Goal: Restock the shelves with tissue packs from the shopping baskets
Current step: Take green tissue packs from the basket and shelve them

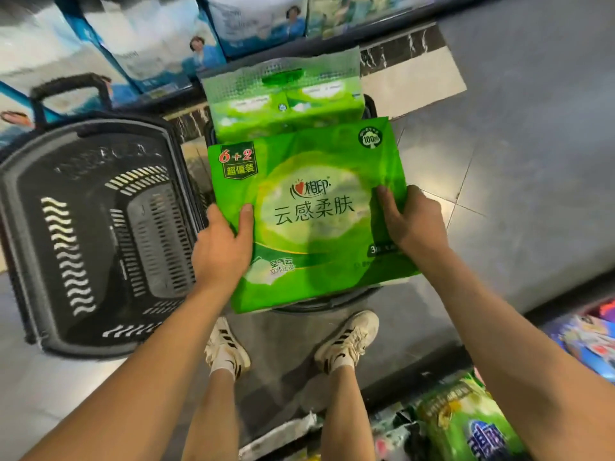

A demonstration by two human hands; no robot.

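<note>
A large green tissue pack lies flat in front of me, held above a dark shopping basket whose rim shows just below it. My left hand grips the pack's left edge, thumb on top. My right hand grips its right edge, thumb on the front. Behind it a second green tissue pack with a carry handle stands in the same basket. An empty dark shopping basket sits on the floor to the left.
Blue-and-white tissue packs fill the low shelf at the top. More packaged goods lie on a shelf at the bottom right. My feet in white sneakers stand on the grey tiled floor.
</note>
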